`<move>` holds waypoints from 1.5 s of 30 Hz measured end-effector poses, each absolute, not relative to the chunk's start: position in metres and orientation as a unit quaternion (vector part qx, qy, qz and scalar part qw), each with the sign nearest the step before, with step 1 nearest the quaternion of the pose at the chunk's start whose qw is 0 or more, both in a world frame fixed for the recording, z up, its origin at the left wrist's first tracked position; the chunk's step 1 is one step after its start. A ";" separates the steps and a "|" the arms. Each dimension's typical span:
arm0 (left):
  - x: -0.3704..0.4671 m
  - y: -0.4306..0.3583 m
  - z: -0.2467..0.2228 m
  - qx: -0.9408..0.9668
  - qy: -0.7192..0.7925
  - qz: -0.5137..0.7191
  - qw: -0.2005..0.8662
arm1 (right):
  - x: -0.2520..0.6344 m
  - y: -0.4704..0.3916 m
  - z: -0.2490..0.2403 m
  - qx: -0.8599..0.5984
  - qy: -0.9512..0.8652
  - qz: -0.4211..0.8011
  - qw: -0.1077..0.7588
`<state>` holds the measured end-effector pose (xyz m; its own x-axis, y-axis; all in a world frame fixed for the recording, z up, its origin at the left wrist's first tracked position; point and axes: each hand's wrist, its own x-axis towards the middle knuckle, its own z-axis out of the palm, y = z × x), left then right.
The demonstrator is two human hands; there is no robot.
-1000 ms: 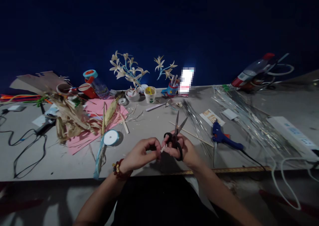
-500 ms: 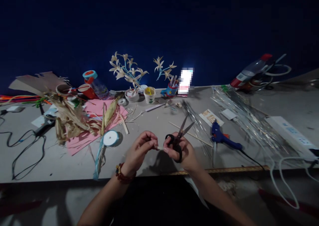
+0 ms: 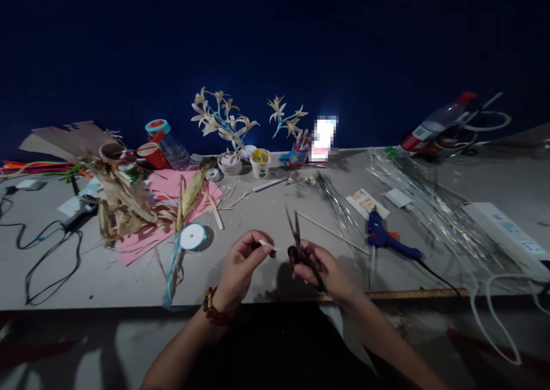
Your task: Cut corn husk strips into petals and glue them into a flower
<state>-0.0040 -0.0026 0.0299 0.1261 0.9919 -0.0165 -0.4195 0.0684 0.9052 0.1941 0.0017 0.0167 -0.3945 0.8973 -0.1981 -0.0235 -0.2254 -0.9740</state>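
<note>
Between thumb and fingers, my left hand [image 3: 247, 261] pinches a small pale strip [image 3: 270, 245] above the table's front part. Black-handled scissors [image 3: 297, 229] are in my right hand [image 3: 315, 267], their blades slightly parted and pointing up and away. The blades do not touch the strip. Left of my left hand lies a spool of light blue ribbon [image 3: 192, 237], its loose end hanging toward the table edge. A thin stick [image 3: 333, 231] lies behind my right hand.
Dry husks [image 3: 124, 207] lie on pink paper [image 3: 137, 247] at left. A blue glue gun [image 3: 389, 238], wires [image 3: 429, 207] and a power strip [image 3: 507, 235] are at right. Husk flowers [image 3: 223, 118], a white cup [image 3: 260, 164] and a lit screen [image 3: 323, 138] stand at the back.
My hands have moved apart, and my right hand no longer touches the strip. The scissors have turned more upright and their blades are closer together.
</note>
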 end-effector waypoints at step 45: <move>-0.012 0.002 0.043 0.440 0.375 0.491 0.652 | 0.198 -0.003 0.031 -0.484 -0.526 0.627 0.308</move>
<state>-0.0120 0.0017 0.0426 0.2374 0.9697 -0.0582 -0.3102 0.1324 0.9414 0.1979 -0.0029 0.0307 -0.3412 0.8962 -0.2836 0.1240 -0.2562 -0.9586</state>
